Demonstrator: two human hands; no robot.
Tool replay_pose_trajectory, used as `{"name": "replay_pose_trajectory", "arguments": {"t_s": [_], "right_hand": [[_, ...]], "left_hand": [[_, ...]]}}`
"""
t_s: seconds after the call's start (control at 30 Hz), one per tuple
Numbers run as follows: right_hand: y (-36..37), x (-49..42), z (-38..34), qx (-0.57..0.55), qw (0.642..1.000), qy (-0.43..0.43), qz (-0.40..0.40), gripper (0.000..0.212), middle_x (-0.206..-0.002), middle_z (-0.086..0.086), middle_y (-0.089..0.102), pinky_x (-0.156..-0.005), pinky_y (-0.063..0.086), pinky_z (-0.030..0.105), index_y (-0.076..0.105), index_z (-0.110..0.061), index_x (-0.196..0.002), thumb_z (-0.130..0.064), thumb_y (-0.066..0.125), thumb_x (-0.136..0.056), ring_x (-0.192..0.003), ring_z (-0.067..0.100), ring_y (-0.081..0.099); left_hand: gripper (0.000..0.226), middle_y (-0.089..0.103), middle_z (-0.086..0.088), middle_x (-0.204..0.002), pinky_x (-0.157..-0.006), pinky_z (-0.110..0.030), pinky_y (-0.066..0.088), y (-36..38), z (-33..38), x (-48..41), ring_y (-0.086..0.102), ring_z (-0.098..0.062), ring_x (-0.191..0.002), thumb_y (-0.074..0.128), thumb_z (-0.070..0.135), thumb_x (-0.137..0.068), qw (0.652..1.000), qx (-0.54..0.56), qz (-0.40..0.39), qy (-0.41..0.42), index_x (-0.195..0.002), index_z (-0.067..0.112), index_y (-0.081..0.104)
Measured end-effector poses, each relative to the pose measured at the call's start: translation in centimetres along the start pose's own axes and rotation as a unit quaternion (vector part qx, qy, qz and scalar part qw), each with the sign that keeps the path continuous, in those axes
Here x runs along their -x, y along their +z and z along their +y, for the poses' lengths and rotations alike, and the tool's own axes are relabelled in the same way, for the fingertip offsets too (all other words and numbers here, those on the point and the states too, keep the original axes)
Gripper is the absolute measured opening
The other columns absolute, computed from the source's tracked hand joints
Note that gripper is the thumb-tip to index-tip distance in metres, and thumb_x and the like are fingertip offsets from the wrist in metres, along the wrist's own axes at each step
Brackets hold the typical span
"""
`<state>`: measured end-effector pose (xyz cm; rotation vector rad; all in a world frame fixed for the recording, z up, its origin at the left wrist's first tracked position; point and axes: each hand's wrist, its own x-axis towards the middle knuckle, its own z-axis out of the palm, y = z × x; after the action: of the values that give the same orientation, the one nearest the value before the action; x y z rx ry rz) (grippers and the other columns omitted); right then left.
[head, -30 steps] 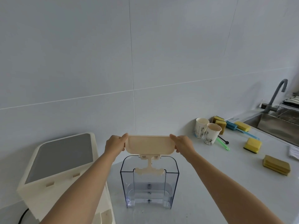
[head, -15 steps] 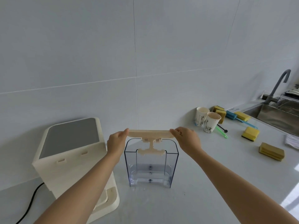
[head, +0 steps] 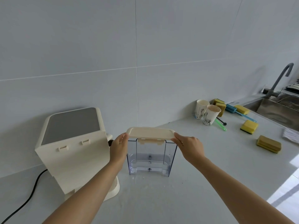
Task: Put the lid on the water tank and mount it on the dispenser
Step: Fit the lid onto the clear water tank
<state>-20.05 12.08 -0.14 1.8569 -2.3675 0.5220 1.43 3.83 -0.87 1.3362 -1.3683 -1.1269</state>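
Observation:
A clear plastic water tank (head: 151,159) stands upright on the white counter. A cream lid (head: 150,133) lies flat across the tank's top rim, its underside tabs showing just inside the front wall. My left hand (head: 119,147) grips the lid's left end and my right hand (head: 188,147) grips its right end. The cream water dispenser (head: 72,143), with a grey top panel, stands just left of the tank, its back face with two slots turned toward me.
A black power cord (head: 27,198) runs from the dispenser to the lower left. Two paper cups (head: 206,113), several yellow sponges (head: 249,125), a blue brush and a green stick lie at the right. A steel sink (head: 278,110) with a grey tap sits far right.
The lid has come down from above the tank onto its rim, and its hanging tab has sunk inside. The view has tilted down and pulled back.

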Motion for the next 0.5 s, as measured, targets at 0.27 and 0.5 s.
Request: {"name": "replay_pose_trajectory", "arguments": {"t_s": [0.27,0.5], "right_hand": [[0.6,0.5,0.1,0.01,1.0,-0.012,0.0,0.039,-0.084,0.009,0.069,-0.056,0.034,0.026,0.051,-0.022,-0.117,-0.045,0.029,-0.094,-0.071,0.027,0.058],[0.3,-0.5,0.1,-0.089,0.994,0.053,0.027,0.045,-0.097,0.013,0.071,-0.065,0.036,0.028,0.059,-0.02,-0.117,-0.047,0.033,-0.091,-0.091,0.031,0.061]], "left_hand": [[0.039,0.028,-0.001,-0.056,-0.054,-0.031,0.023,0.3,-0.6,0.4,0.028,-0.021,-0.057,0.039,0.025,-0.089,0.999,-0.035,-0.006,-0.003,-0.051,0.022,0.033],[0.056,0.044,-0.017,-0.135,-0.096,-0.045,0.036,0.6,-1.3,0.1,0.042,-0.033,-0.122,0.043,0.045,-0.086,0.986,0.019,-0.047,-0.161,-0.132,0.014,0.035]]}}
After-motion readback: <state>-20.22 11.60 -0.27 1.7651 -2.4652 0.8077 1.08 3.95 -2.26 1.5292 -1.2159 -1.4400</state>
